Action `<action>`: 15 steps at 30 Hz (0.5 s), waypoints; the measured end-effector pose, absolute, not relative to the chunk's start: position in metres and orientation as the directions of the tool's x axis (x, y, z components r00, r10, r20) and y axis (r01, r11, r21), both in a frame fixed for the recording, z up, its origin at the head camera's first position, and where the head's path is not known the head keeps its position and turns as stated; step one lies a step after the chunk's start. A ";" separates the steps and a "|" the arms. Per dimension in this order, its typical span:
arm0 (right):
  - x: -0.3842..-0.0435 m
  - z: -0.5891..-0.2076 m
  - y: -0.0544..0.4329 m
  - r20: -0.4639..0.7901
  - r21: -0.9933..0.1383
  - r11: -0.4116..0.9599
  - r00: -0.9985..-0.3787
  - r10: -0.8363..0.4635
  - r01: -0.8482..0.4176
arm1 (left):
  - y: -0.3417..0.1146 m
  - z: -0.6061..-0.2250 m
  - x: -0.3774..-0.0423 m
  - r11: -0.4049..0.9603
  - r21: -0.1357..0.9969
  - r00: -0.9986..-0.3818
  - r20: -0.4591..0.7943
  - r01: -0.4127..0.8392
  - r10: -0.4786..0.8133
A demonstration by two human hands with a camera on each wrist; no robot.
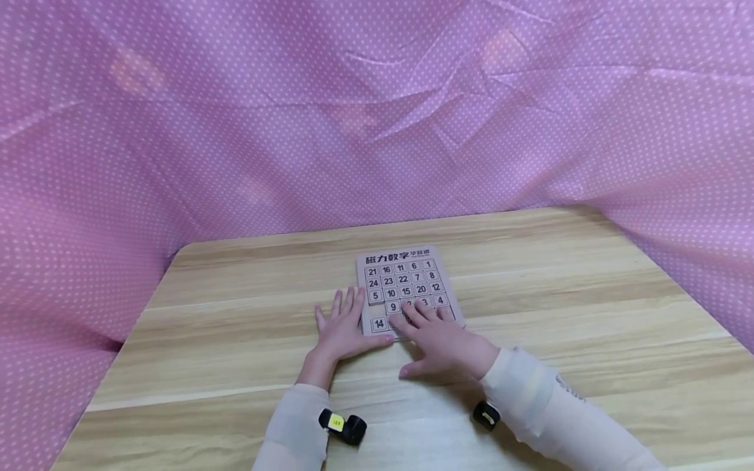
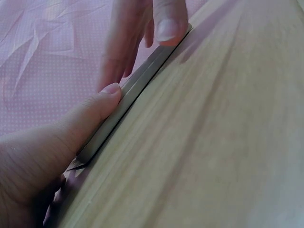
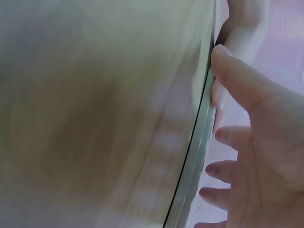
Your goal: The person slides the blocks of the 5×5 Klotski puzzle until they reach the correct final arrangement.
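Note:
A sliding number puzzle (image 1: 448, 286) lies flat on the table, with numbered tiles under a title in dark characters. My left hand (image 1: 341, 333) lies along its left edge, fingers spread and straight. The left thumb (image 2: 102, 104) rests along the near edge. My right hand (image 1: 438, 340) reaches over the lower right, its spread fingertips on the lower rows and hiding several tiles. Its thumb (image 3: 232, 66) points off past the near edge. A bare slot shows in the left column above the 14 tile (image 1: 379, 324). The wrist views show the board's thin side (image 3: 190, 175).
The wood-grain table (image 1: 247, 314) extends around the board on all sides. A pink dotted cloth (image 1: 294, 131) hangs behind the table and along both sides. Black wrist devices (image 1: 353, 429) are worn on both sleeves.

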State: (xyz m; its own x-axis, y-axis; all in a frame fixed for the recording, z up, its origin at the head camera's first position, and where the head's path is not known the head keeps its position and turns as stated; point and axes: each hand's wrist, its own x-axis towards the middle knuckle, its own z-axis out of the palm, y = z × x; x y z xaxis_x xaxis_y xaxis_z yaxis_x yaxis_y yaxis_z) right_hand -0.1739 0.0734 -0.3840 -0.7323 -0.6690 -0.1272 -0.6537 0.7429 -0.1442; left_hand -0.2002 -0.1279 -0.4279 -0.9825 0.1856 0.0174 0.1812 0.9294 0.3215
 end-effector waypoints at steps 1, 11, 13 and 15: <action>-0.173 -0.384 0.072 -0.126 -0.148 0.734 -0.723 -0.679 -0.663 | -0.128 -0.428 -0.200 0.930 0.321 -0.983 0.015 0.179 0.184; -0.178 -0.384 0.059 -0.105 -0.077 0.740 -0.733 -0.672 -0.668 | -0.129 -0.428 -0.200 0.929 0.317 -0.981 0.016 0.189 0.194; -0.180 -0.385 0.057 -0.110 -0.072 0.747 -0.739 -0.664 -0.661 | -0.129 -0.428 -0.200 0.931 0.311 -0.980 0.014 0.191 0.196; -0.183 -0.385 0.055 -0.115 -0.074 0.754 -0.745 -0.657 -0.653 | -0.129 -0.427 -0.200 0.932 0.312 -0.982 0.012 0.184 0.190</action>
